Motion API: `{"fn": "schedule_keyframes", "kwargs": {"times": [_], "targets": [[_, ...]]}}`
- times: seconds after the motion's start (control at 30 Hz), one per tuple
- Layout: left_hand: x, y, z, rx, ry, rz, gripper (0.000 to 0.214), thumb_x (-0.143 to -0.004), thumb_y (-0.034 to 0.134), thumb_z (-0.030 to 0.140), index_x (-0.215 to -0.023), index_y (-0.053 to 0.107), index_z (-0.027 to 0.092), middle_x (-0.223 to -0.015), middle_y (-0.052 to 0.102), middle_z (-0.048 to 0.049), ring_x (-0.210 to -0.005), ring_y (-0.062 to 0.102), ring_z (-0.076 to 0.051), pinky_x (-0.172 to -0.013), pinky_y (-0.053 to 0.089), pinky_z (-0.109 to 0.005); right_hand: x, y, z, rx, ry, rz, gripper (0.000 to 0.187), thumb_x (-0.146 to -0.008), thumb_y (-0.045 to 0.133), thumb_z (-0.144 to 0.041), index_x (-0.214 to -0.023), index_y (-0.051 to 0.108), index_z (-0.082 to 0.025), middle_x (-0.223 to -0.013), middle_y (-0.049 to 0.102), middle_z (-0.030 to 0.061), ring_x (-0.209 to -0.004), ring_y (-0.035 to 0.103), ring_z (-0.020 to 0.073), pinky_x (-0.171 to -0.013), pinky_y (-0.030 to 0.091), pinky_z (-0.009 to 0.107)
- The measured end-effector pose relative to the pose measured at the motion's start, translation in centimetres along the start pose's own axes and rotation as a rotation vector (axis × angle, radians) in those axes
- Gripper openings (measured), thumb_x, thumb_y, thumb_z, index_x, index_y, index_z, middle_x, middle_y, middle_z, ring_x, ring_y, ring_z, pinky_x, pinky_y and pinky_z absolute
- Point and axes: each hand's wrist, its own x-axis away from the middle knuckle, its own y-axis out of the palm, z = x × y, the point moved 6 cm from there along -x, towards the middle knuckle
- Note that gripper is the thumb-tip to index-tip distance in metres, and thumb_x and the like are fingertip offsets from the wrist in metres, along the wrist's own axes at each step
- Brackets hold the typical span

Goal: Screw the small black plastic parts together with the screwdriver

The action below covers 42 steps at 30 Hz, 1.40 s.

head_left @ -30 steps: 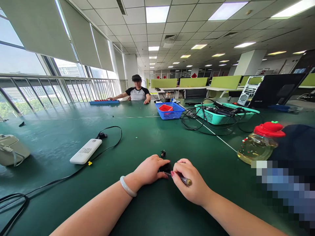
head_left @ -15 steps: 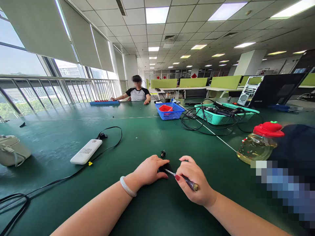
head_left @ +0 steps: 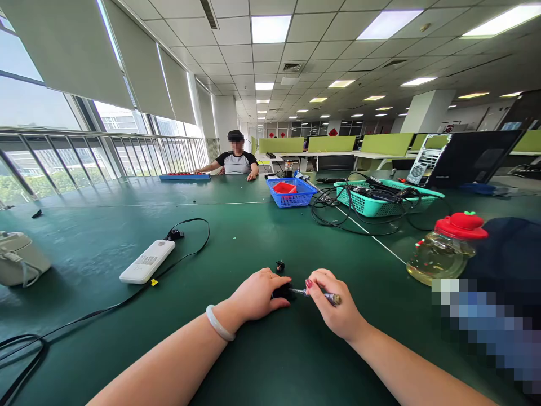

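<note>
My left hand (head_left: 260, 294) rests on the green table, thumb and fingers closed around a small black piece (head_left: 284, 291) whose kind I cannot make out. The hand covers much of that piece. My right hand (head_left: 336, 307) grips a screwdriver (head_left: 325, 295) by its patterned handle, fingertips near the shaft. Its thin metal shaft points left, and the tip meets the black piece. Just beyond my left hand lies another small dark part (head_left: 280, 265) with a shiny spot.
A white power bank (head_left: 147, 261) and a black cable (head_left: 127, 304) lie left. Behind stand a blue basket (head_left: 291, 199) and a green basket (head_left: 367, 208) of cables. A red-lidded jar (head_left: 442, 256) is right. A person (head_left: 237, 160) sits at the far edge.
My right hand has turned, bringing the screwdriver closer to level, and its fingers have closed further around the handle. My left hand has stayed in place on the black piece.
</note>
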Motion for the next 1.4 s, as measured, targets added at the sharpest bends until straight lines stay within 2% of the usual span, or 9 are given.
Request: {"fn": "schedule_keyframes", "kwargs": {"times": [0.13, 0.33, 0.47, 0.6, 0.8, 0.93, 1.07, 1.17, 1.4], "targets": [[0.1, 0.0, 0.1, 0.012, 0.033, 0.027, 0.050, -0.085, 0.070, 0.035, -0.132, 0.058, 0.022, -0.114, 0.071, -0.0078, -0.103, 0.061, -0.024, -0.095, 0.048, -0.038, 0.0, 0.0, 0.4, -0.012, 0.059, 0.010, 0.042, -0.098, 0.039, -0.043, -0.062, 0.046, -0.023, -0.060, 0.053, 0.0012, -0.066, 0.053, 0.0183, -0.061, 0.043, 0.029], [0.2, -0.7, 0.6, 0.029, 0.063, 0.097, 0.039, -0.091, 0.060, 0.030, -0.129, 0.056, 0.025, -0.119, 0.066, -0.0068, -0.112, 0.058, -0.023, -0.101, 0.048, -0.040, -0.1, 0.1, 0.1, 0.026, 0.047, -0.020, 0.039, -0.097, 0.040, -0.041, -0.063, 0.047, -0.023, -0.059, 0.053, 0.0000, -0.065, 0.053, 0.0173, -0.063, 0.043, 0.028], [0.4, -1.1, 0.8, 0.056, 0.044, 0.158, 0.033, -0.093, 0.054, 0.027, -0.125, 0.056, 0.023, -0.124, 0.062, -0.0084, -0.112, 0.059, -0.022, -0.100, 0.049, -0.039, -0.1, 0.3, -0.4, 0.017, -0.030, -0.050, 0.031, -0.094, 0.049, -0.037, -0.067, 0.054, -0.023, -0.061, 0.058, -0.0015, -0.066, 0.055, 0.0167, -0.073, 0.047, 0.031], [0.4, -1.4, 0.4, 0.103, -0.004, 0.249, 0.033, -0.093, 0.050, 0.020, -0.126, 0.053, 0.023, -0.123, 0.060, -0.0085, -0.109, 0.060, -0.021, -0.099, 0.051, -0.038, 0.1, -0.5, -0.4, -0.078, -0.098, 0.035, 0.020, -0.093, 0.053, -0.035, -0.079, 0.062, -0.025, -0.069, 0.065, 0.0000, -0.074, 0.060, 0.0183, -0.082, 0.048, 0.033], [0.5, -1.9, -1.0, 0.049, -0.164, 0.399, 0.048, -0.093, 0.041, 0.015, -0.140, 0.045, 0.023, -0.129, 0.058, -0.0104, -0.111, 0.060, -0.022, -0.101, 0.049, -0.039, 0.4, -0.9, 1.4, -0.173, 0.077, 0.123, 0.021, -0.094, 0.053, -0.039, -0.094, 0.066, -0.023, -0.086, 0.069, 0.0052, -0.073, 0.063, 0.0183, -0.066, 0.050, 0.029], [0.6, -1.6, -1.3, -0.105, -0.256, 0.324, 0.050, -0.094, 0.036, 0.014, -0.144, 0.043, 0.020, -0.128, 0.060, -0.0113, -0.108, 0.062, -0.024, -0.096, 0.050, -0.039, 0.2, -0.4, 2.3, -0.170, 0.170, 0.107, 0.025, -0.092, 0.052, -0.043, -0.097, 0.065, -0.022, -0.086, 0.069, 0.0057, -0.078, 0.065, 0.0197, -0.071, 0.051, 0.031], [0.6, -0.8, -0.9, -0.300, -0.314, 0.170, 0.040, -0.094, 0.036, 0.014, -0.126, 0.060, 0.017, -0.118, 0.065, -0.0130, -0.098, 0.064, -0.026, -0.089, 0.051, -0.040, -0.1, 0.4, 3.4, -0.174, 0.290, 0.052, 0.029, -0.091, 0.051, -0.047, -0.103, 0.064, -0.024, -0.097, 0.071, 0.0063, -0.087, 0.067, 0.0213, -0.073, 0.053, 0.031], [0.6, -0.5, -0.8, -0.367, -0.348, 0.098, 0.035, -0.094, 0.037, 0.015, -0.113, 0.066, 0.017, -0.106, 0.068, -0.0132, -0.091, 0.064, -0.026, -0.084, 0.051, -0.040, -0.1, 0.9, 3.7, -0.080, 0.340, -0.011, 0.028, -0.089, 0.052, -0.045, -0.103, 0.066, -0.025, -0.098, 0.071, 0.0055, -0.088, 0.067, 0.0223, -0.077, 0.053, 0.034], [0.5, -1.2, -0.7, -0.409, -0.378, 0.126, 0.033, -0.097, 0.034, 0.022, -0.090, 0.066, 0.015, -0.084, 0.067, -0.0125, -0.083, 0.063, -0.027, -0.080, 0.050, -0.043, -0.1, 1.5, 3.5, 0.155, 0.325, -0.101, 0.030, -0.084, 0.051, -0.034, -0.109, 0.067, -0.027, -0.100, 0.070, 0.0049, -0.092, 0.065, 0.0244, -0.085, 0.052, 0.041]]}}
